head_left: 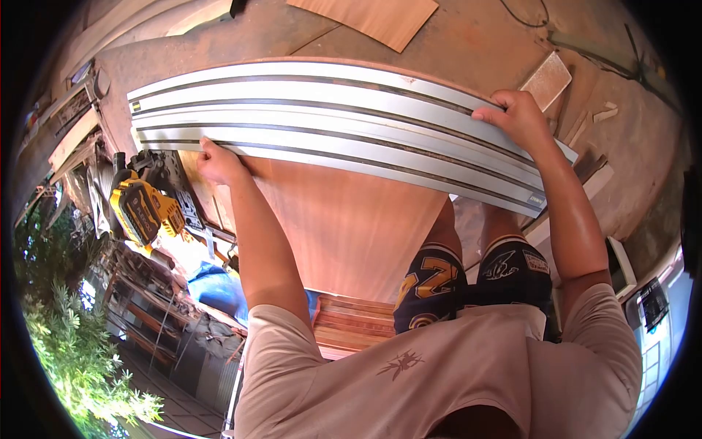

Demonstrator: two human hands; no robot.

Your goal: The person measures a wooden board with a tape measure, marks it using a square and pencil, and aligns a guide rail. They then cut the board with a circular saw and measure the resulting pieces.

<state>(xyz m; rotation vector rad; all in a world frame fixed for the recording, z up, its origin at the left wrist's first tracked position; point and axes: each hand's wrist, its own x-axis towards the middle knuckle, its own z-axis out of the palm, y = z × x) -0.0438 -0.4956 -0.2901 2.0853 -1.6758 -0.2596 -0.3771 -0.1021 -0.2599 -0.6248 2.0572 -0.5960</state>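
Observation:
A long silver guide rail with black strips along its length lies across a reddish-brown wooden sheet. The fisheye view bends the rail into an arc. My left hand is closed on its near edge toward the left end, the thumb on top and the other fingers partly hidden. Toward the right end, my right hand grips the far edge, its thumb resting on the rail's upper face and its fingertips out of sight. A small label shows at each end of the rail.
At left stands a yellow and black cordless power tool. A wooden panel lies at the far side, and a pale rectangular block sits beyond my right hand. Stacked reddish boards are near my legs; blue material lies at lower left.

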